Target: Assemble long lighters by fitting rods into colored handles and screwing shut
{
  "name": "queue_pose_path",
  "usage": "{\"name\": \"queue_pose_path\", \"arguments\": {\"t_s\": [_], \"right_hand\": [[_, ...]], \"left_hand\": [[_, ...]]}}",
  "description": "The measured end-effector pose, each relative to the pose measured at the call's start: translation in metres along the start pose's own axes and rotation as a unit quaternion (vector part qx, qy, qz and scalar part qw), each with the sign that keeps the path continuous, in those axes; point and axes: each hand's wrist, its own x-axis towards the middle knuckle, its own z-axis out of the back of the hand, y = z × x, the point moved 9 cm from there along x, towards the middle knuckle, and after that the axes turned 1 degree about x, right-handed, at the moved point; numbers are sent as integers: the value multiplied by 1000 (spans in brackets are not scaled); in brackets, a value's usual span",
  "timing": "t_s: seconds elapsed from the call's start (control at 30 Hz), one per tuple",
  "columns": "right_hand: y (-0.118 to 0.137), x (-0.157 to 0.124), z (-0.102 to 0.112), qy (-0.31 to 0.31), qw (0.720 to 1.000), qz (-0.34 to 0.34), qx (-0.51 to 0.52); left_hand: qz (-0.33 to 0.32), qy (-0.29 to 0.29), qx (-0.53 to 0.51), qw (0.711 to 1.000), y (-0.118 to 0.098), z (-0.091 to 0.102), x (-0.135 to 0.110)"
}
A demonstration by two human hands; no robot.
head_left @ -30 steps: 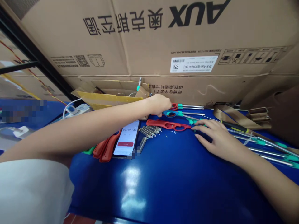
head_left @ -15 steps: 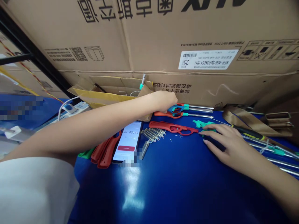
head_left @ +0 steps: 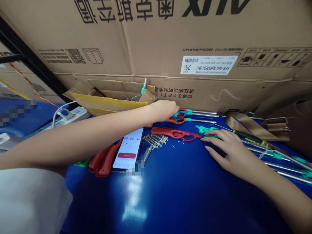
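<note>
My left hand [head_left: 163,110] reaches to the back of the blue table [head_left: 170,182], fingers curled onto a blue-handled lighter [head_left: 183,114] that lies on the red-handled ones [head_left: 177,120] beside the cardboard box. My right hand [head_left: 227,148] rests palm down with fingers spread, fingertips touching small teal plastic parts [head_left: 206,129] at the end of a red lighter shell [head_left: 175,133]. Small metal parts [head_left: 155,139] lie left of that shell. Long metal tubes with teal ends [head_left: 282,156] lie under and beyond my right wrist.
A phone showing a timer [head_left: 128,148] lies by a stack of red shells [head_left: 103,160]. A huge cardboard box [head_left: 170,48] walls off the back. A power strip [head_left: 65,115] sits at the left, a tan strap [head_left: 243,125] and a metal buckle [head_left: 278,125] at the right.
My left hand has drawn the blue-handled lighter a little back toward the box, on top of the red one. My right hand stays in place. The view tilted slightly.
</note>
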Motion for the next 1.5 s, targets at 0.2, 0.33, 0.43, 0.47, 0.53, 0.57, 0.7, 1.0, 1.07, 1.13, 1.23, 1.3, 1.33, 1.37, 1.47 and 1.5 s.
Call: {"name": "queue_pose_path", "arguments": {"t_s": [0.2, 0.33, 0.43, 0.47, 0.53, 0.57, 0.7, 1.0, 1.07, 1.13, 1.23, 1.3, 1.33, 1.37, 1.47, 1.5], "right_hand": [[2, 0, 0, 3, 1000, 1, -2], [4, 1, 1, 7, 1000, 8, -1], [5, 1, 0, 12, 1000, 8, 1], [5, 1, 0, 13, 1000, 8, 1], [5, 1, 0, 13, 1000, 9, 1], [5, 1, 0, 12, 1000, 10, 1], [5, 0, 0, 10, 1000, 13, 3], [10, 1, 1, 10, 1000, 14, 7], [11, 1, 1, 10, 1000, 13, 9], [12, 1, 1, 11, 1000, 13, 11], [13, 2, 1, 13, 1000, 15, 12], [14, 2, 2, 14, 1000, 16, 12], [14, 2, 2, 15, 1000, 15, 13], [14, 2, 2, 15, 1000, 15, 13], [14, 2, 2, 13, 1000, 16, 16], [15, 2, 2, 13, 1000, 18, 17]], "left_hand": [[-8, -15, 18, 1000, -13, -8, -5], [-3, -15, 11, 1000, -12, -10, -10], [14, -12, 5, 1000, -8, -8, -12], [19, -12, 2, 1000, -7, -7, -12], [28, -17, -2, 999, -6, -4, -13], [33, -21, -3, 999, -5, -4, -13], [47, -30, -10, 998, -4, -4, -13], [77, -31, -14, 996, -2, -2, -9], [81, -34, -14, 996, -1, -2, -8], [84, -37, -14, 996, -1, -2, -8], [86, -43, -14, 995, -1, 0, -10], [85, -46, -14, 995, -2, 2, -13], [83, -49, -15, 995, -2, 4, -14], [81, -52, -16, 995, -3, 5, -16], [69, -59, -16, 996, -8, 9, -19], [66, -58, -16, 996, -10, 9, -19]]}}
